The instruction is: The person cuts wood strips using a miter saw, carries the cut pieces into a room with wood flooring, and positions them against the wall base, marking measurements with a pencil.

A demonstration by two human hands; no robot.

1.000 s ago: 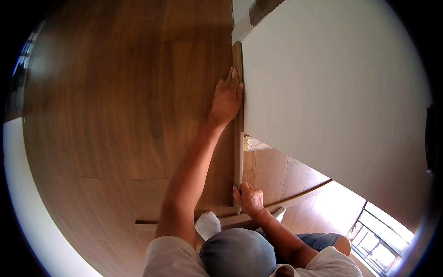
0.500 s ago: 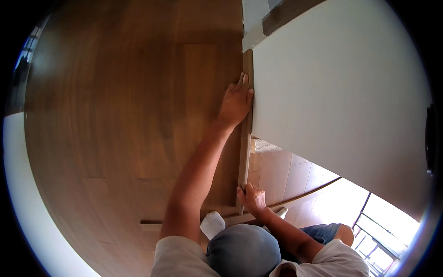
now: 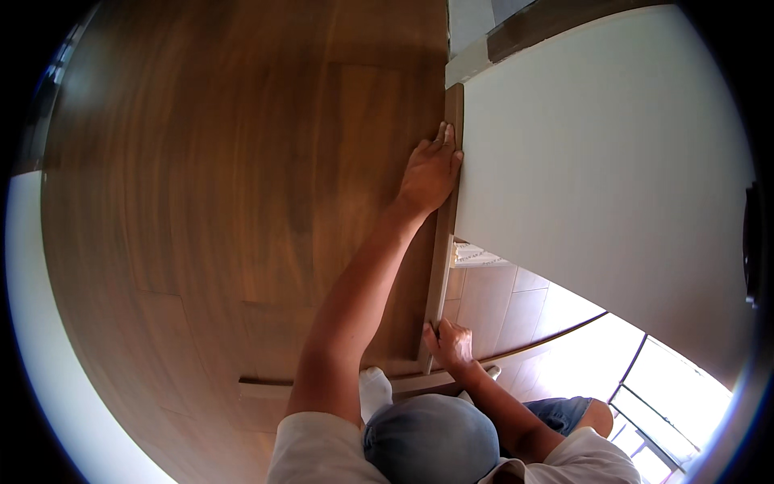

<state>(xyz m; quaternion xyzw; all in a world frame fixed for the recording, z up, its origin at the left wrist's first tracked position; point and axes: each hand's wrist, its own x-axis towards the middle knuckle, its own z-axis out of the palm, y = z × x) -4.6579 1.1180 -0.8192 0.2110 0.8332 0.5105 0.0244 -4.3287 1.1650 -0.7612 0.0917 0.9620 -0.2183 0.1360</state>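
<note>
A: Entry, head view. What differs from half a second ago?

B: The left hand (image 3: pixel 431 171) sits slightly farther up the narrow wooden strip (image 3: pixel 443 242) than before, nearer its far end. The strip itself has shifted a little to the right in the picture along with the white panel (image 3: pixel 597 177); that looks like camera movement as much as anything. The right hand (image 3: pixel 449 345) holds the same spot near the strip's near end.

A: State of the fingers?

B: Left hand: flat, fingers (image 3: pixel 445 135) pressed together and extended, palm against the brown wood panel (image 3: pixel 242 202), fingertips lapping onto the strip's edge. Right hand: fingers curled, pinching the strip's lower part between thumb and fingertips.

A: Where is the strip?

B: It stands along the seam between the wood panel on the left and the white panel on the right, touching both, running from far to near. Its near end meets a horizontal wooden ledge (image 3: pixel 266 387).

A: Containers?

B: No container is visible. Right of the strip, below the white panel, there is an opening with a pale ribbed object (image 3: pixel 476 256); I cannot tell what it is. Tiled surface (image 3: pixel 500 302) lies behind it.

A: Else?

B: A grey cap (image 3: pixel 431 444), white shirt sleeves, and a window frame (image 3: pixel 645 387) at near right.
</note>
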